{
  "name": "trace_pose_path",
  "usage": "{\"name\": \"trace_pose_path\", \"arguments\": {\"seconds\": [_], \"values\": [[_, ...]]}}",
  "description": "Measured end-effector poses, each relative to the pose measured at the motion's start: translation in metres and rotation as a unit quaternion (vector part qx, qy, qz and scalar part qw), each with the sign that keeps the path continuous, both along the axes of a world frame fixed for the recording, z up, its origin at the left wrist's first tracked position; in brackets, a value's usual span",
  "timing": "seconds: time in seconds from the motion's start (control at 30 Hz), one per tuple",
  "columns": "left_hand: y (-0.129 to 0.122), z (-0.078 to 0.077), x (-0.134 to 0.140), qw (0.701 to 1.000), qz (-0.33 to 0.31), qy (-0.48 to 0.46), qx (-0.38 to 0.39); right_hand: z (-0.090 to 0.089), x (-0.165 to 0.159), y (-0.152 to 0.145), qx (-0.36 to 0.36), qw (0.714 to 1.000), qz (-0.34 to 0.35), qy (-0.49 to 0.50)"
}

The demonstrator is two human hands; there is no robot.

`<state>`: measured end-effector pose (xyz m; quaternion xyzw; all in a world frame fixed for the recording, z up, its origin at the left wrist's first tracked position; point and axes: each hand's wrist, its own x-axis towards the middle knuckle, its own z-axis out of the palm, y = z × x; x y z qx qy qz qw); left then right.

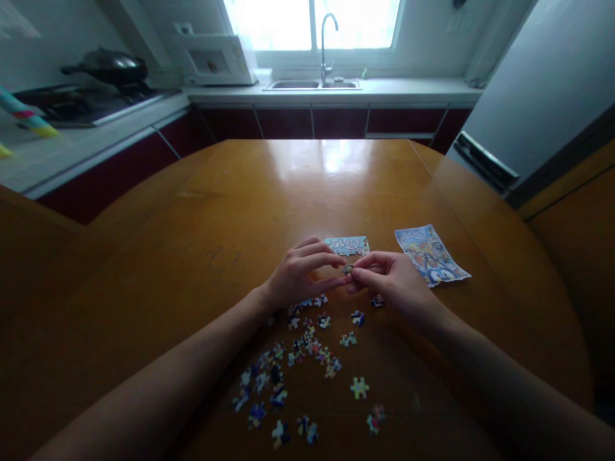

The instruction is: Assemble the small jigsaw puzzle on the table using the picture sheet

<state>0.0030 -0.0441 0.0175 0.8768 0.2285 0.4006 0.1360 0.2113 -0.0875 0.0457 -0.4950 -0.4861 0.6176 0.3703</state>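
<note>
Loose jigsaw pieces [314, 347] litter the tabletop [240, 198] at six o'clock; toward twelve, my right hand [394, 280] pinches a small piece [347, 269], presumably light, stiff, best edge-gripped; my left hand [298, 270] curls half open, contact unclear.

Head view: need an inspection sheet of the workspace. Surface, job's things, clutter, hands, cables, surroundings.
Surface: wooden table, glossy, window light reflecting at the far side.
Job's things: loose puzzle pieces scattered on the near side; partly joined puzzle section just beyond the hands; printed picture sheet to the right, partly hidden by the right hand.
Clutter: blue-and-yellow item at the far left edge of the view, unidentified.
Hands: right pinches a small puzzle piece; left hand has its fingers curled beside that piece, contact unclear.
Cables: nothing seen.
Surroundings: dark pot on the stove at left; sink below the window.
</note>
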Motion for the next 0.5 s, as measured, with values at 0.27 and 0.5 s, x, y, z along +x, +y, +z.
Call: {"name": "trace_pose_path", "arguments": {"seconds": [0.27, 0.5], "values": [[-0.001, 0.001, 0.001, 1.000, -0.003, 0.017, 0.019, 0.000, 0.000, -0.001, 0.012, 0.999, 0.015, -0.030], [0.003, -0.001, -0.003, 0.999, 0.027, -0.011, -0.019, 0.005, 0.020, 0.015, 0.115, 0.986, -0.095, -0.075]]}}
